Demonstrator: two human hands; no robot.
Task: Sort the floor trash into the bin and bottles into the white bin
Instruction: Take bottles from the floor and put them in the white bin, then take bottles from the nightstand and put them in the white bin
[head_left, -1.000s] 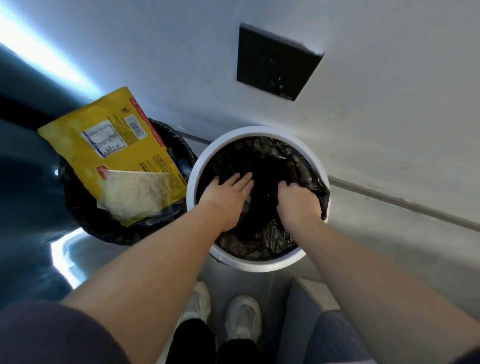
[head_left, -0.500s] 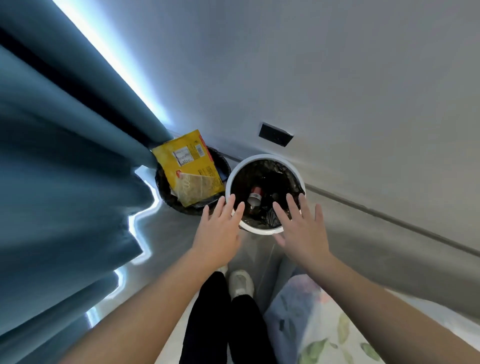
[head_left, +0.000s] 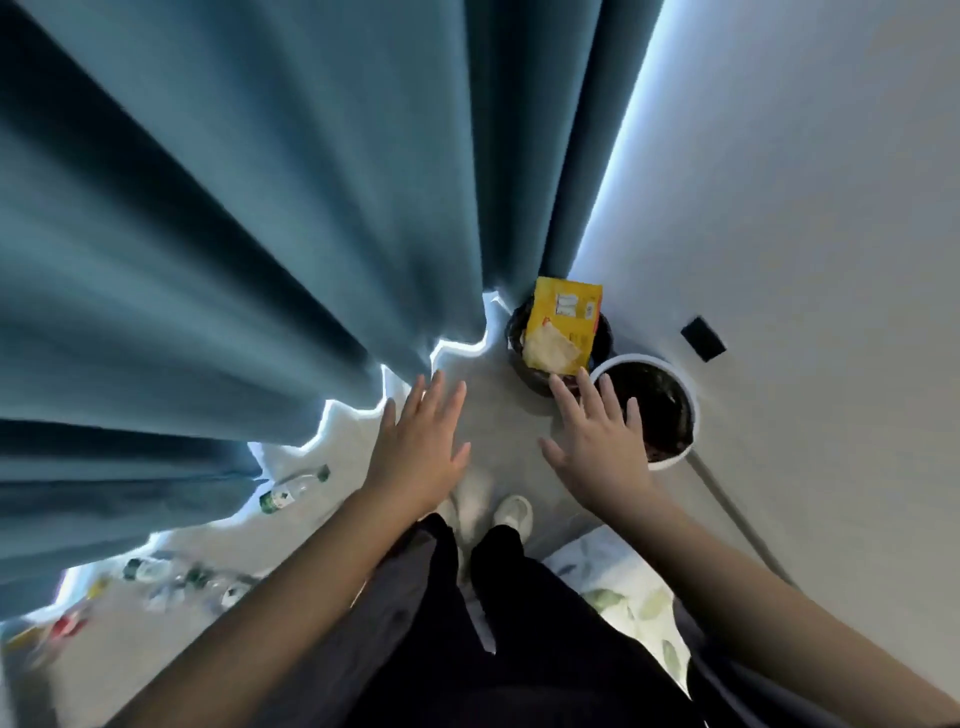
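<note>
The left hand (head_left: 421, 452) and right hand (head_left: 597, 447), a second ago down inside the white bin (head_left: 691, 395) on its black liner (head_left: 654, 410), have drawn out and now hover with fingers spread, the left nearer the curtain (head_left: 260, 260), where a bottle (head_left: 291, 491) has come into sight.

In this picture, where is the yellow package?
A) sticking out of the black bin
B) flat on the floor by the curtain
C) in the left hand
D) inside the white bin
A: the yellow package stands up out of the black bin, next to the white bin; the left hand holds nothing.
</note>
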